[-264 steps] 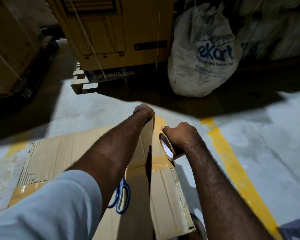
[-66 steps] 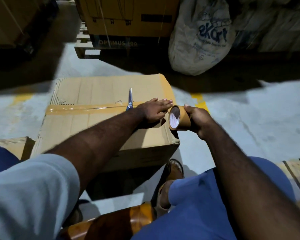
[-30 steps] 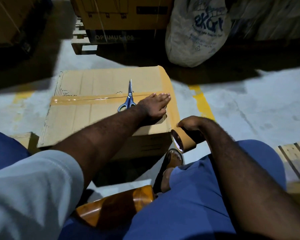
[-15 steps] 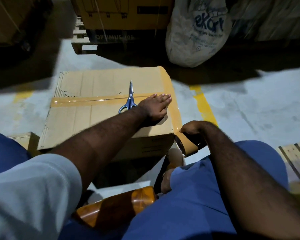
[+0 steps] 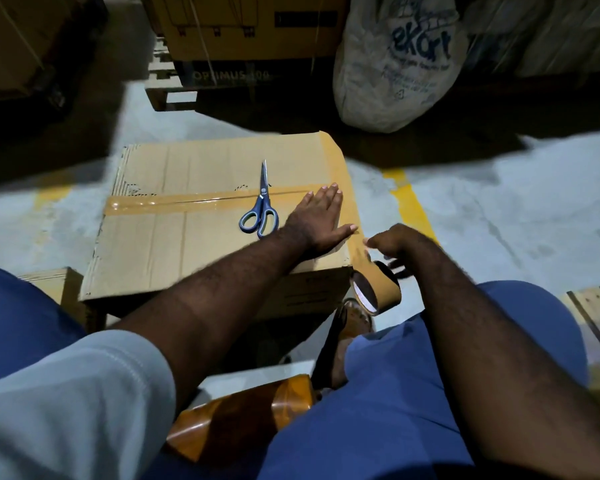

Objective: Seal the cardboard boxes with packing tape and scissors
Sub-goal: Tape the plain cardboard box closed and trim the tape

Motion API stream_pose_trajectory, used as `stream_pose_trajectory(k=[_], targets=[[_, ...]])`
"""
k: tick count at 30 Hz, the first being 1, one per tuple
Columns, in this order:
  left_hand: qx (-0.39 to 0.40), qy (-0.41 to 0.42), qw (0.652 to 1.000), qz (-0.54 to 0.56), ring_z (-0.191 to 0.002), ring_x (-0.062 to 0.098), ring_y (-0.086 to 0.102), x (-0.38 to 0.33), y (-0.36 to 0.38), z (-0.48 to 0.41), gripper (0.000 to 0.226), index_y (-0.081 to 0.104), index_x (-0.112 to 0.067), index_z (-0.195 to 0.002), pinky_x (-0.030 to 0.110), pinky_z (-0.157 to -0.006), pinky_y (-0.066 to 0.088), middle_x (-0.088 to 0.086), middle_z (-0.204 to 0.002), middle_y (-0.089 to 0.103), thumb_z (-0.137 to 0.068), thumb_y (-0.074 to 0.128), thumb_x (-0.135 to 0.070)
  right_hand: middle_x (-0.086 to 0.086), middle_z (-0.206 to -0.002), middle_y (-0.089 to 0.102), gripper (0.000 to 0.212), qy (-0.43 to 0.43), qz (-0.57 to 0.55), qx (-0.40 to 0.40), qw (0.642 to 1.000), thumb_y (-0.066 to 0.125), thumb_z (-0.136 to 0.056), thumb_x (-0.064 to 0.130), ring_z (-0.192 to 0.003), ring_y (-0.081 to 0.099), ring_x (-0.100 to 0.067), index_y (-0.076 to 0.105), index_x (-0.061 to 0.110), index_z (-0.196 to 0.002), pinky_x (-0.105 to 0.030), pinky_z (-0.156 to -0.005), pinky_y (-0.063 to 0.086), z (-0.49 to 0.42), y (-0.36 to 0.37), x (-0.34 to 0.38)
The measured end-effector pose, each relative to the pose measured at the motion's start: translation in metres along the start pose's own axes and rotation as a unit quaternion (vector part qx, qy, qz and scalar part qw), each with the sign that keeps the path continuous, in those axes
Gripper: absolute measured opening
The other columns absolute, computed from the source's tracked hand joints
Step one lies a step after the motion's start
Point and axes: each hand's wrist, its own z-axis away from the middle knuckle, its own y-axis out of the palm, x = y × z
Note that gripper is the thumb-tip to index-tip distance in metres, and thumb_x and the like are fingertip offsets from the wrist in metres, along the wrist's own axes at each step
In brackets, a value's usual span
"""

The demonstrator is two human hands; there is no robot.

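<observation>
Since the tape roll (image 5: 378, 289) has dropped past the near right corner of the cardboard box (image 5: 187, 244), cut next. Your left hand (image 5: 317, 220) presses flat, fingers straight, holding nothing. On your right hand (image 5: 399, 242), the grip is blurred, so I cannot tell.

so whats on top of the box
Blue-handled scissors lie across the tape strip; the left hand presses flat near the right edge of the box, hiding the cardboard beneath.
</observation>
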Motion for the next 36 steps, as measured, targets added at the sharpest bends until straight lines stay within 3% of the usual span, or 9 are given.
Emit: stream_pose_trajectory(k=[3, 7, 11, 17, 23, 29, 32, 34, 36], targets=[[-0.009, -0.011, 1.0, 0.006, -0.156, 0.025, 0.005, -0.003, 0.003, 0.001, 0.078, 0.008, -0.008, -0.161, 0.043, -0.126, 0.006, 0.011, -0.17, 0.003, -0.104, 0.021, -0.059, -0.017, -0.146, 0.054, 0.045, -0.168, -0.033, -0.176, 0.969, 0.057, -0.098, 0.017, -0.134, 0.051, -0.032, 0.053, 0.003, -0.141, -0.033, -0.106, 0.041, -0.01, 0.003, 0.013], [-0.024, -0.1, 0.994, 0.037, -0.157, 0.027, -0.001, -0.003, 0.002, -0.011, 0.075, 0.002, -0.006, -0.161, 0.044, -0.127, 0.005, 0.013, -0.17, -0.002, -0.105, 0.023, -0.05, -0.01, -0.156, 0.046, 0.057, -0.27, -0.152, -0.137, 0.941, 0.05, -0.096, 0.005, -0.142, 0.045, -0.025, 0.045, 0.01, -0.152, -0.031, -0.115, 0.035, -0.012, 0.029, 0.045], [-0.008, -0.131, 0.991, 0.007, -0.156, 0.029, -0.008, 0.003, -0.006, -0.037, 0.091, -0.007, -0.007, -0.161, 0.043, -0.126, 0.001, 0.012, -0.169, -0.012, -0.1, 0.045, -0.052, -0.009, -0.167, 0.025, 0.059, -0.328, -0.084, -0.122, 0.933, 0.042, -0.102, 0.007, -0.154, 0.022, -0.021, 0.029, 0.007, -0.159, -0.03, -0.125, 0.017, -0.032, 0.045, 0.066], [-0.026, -0.141, 0.99, 0.011, -0.156, 0.029, -0.01, 0.02, -0.019, -0.076, 0.09, -0.007, -0.014, -0.162, 0.046, -0.126, 0.003, 0.004, -0.17, -0.013, -0.1, 0.045, -0.054, -0.007, -0.169, 0.018, 0.056, -0.341, -0.081, -0.116, 0.929, 0.037, -0.108, 0.019, -0.156, 0.016, -0.02, 0.024, 0.01, -0.161, -0.027, -0.125, 0.012, -0.072, 0.028, 0.092], [-0.016, -0.134, 0.991, -0.007, -0.156, 0.034, -0.008, 0.03, 0.007, -0.083, 0.105, -0.004, -0.021, -0.162, 0.051, -0.126, 0.005, 0.0, -0.17, -0.011, -0.09, 0.063, -0.054, -0.001, -0.17, 0.014, 0.057, -0.354, -0.119, -0.087, 0.924, 0.035, -0.107, 0.018, -0.156, 0.013, -0.015, 0.02, 0.015, -0.162, -0.029, -0.126, 0.014, -0.101, 0.043, 0.098], [-0.04, -0.131, 0.991, -0.01, -0.156, 0.031, -0.008, 0.03, 0.009, -0.084, 0.096, -0.006, -0.019, -0.162, 0.049, -0.126, 0.003, 0.0, -0.17, -0.009, -0.095, 0.055, -0.049, 0.003, -0.171, 0.007, 0.06, -0.32, -0.192, -0.048, 0.927, 0.035, -0.109, 0.027, -0.155, 0.013, -0.012, 0.013, 0.017, -0.164, -0.022, -0.12, 0.014, -0.12, 0.041, 0.103], [-0.066, -0.129, 0.989, 0.019, -0.156, 0.031, -0.002, 0.03, 0.01, -0.083, 0.09, 0.001, -0.018, -0.163, 0.048, -0.125, 0.004, 0.001, -0.171, 0.0, -0.096, 0.052, -0.048, -0.002, -0.168, 0.023, 0.063, -0.305, -0.231, -0.029, 0.924, 0.036, -0.106, 0.039, -0.152, 0.027, -0.018, 0.018, 0.018, -0.163, -0.033, -0.124, 0.021, -0.131, 0.034, 0.11], [-0.083, -0.136, 0.986, 0.048, -0.156, 0.03, 0.004, 0.028, 0.007, -0.084, 0.075, 0.011, -0.018, -0.162, 0.048, -0.125, 0.007, 0.001, -0.17, 0.009, -0.1, 0.041, -0.046, -0.005, -0.152, 0.046, 0.057, -0.285, -0.254, -0.015, 0.924, 0.038, -0.105, 0.038, -0.135, 0.049, -0.024, 0.028, 0.023, -0.159, -0.039, -0.11, 0.043, -0.138, 0.027, 0.116], [-0.109, -0.134, 0.984, 0.048, -0.15, 0.031, 0.023, 0.027, 0.001, -0.089, 0.065, 0.032, -0.017, -0.156, 0.049, -0.119, 0.02, 0.002, -0.163, 0.029, -0.098, 0.039, -0.043, -0.007, -0.136, 0.057, 0.045, -0.284, -0.239, -0.019, 0.928, 0.038, -0.1, 0.037, -0.119, 0.058, -0.026, 0.046, 0.029, -0.143, -0.035, -0.093, 0.047, -0.142, 0.018, 0.126]])
